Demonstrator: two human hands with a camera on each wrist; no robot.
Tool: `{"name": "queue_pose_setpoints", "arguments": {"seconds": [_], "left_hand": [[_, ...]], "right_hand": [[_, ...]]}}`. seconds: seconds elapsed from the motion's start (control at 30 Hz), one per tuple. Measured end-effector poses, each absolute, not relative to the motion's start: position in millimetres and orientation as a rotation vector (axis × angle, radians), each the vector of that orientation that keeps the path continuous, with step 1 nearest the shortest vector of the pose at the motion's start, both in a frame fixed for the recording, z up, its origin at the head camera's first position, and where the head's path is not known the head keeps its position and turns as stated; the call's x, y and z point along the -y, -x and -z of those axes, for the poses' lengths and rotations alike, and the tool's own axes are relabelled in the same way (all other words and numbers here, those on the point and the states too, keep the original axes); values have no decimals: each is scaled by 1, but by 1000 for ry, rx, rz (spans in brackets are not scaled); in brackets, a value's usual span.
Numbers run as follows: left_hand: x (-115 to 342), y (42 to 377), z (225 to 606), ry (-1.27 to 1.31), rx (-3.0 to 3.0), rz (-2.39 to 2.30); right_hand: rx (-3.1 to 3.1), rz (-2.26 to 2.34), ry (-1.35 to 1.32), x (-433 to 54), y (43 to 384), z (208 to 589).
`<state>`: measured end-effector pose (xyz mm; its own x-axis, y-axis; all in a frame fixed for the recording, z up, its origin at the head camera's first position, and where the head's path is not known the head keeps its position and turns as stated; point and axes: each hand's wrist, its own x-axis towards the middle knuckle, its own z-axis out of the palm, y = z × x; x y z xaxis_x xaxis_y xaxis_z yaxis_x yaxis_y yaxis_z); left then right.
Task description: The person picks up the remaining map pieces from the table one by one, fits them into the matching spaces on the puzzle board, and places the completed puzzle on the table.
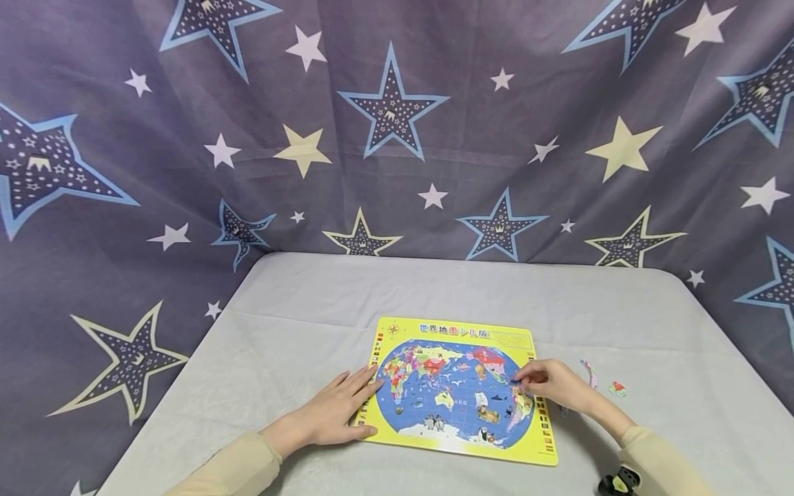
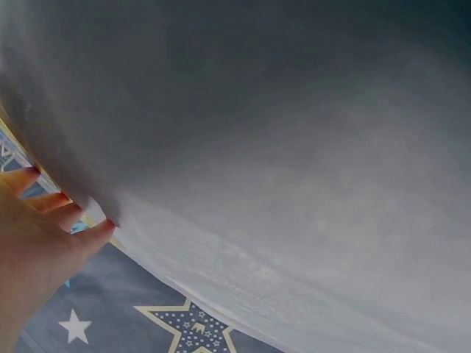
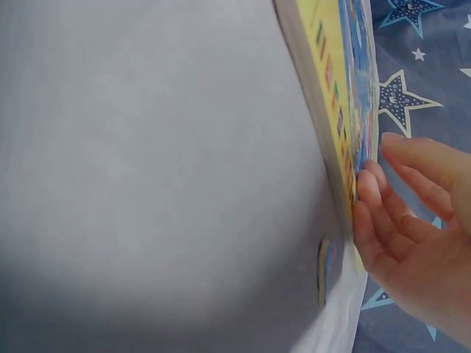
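A yellow-bordered world map puzzle board (image 1: 459,449) lies flat on the grey-covered table, its blue oval map filled with coloured land and animal pictures. My left hand (image 1: 338,410) rests spread over the board's left edge; the left wrist view shows these fingers (image 2: 94,234) at the rim. Over the map's right side, my right hand (image 1: 555,384) pinches a small dark blue puzzle piece (image 1: 514,382) at the fingertips. In the right wrist view, that hand (image 3: 423,220) has bent fingers beside the board's edge, and the piece cannot be made out.
To the right of the board lie a curved pinkish puzzle piece (image 1: 591,374) and a red-and-green one (image 1: 617,389). Another piece (image 1: 564,410) is partly hidden under the right forearm. A star-patterned curtain (image 1: 397,186) hangs behind the table (image 1: 298,324).
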<state>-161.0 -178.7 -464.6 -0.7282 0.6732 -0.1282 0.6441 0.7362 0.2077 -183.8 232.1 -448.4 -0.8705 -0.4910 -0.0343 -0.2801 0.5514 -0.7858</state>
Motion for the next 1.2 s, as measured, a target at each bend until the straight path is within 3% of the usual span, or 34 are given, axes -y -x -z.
{"name": "queue_pose_setpoints", "arguments": {"seconds": [0.83,1.2], "left_hand": [[179,163,466,-1056,-2742,-230],[181,162,468,-1073,-2749,-235]], "right_hand": [[-2801,1176,547,-275,181,440],[-2922,1097,376,-296,179,442]]}}
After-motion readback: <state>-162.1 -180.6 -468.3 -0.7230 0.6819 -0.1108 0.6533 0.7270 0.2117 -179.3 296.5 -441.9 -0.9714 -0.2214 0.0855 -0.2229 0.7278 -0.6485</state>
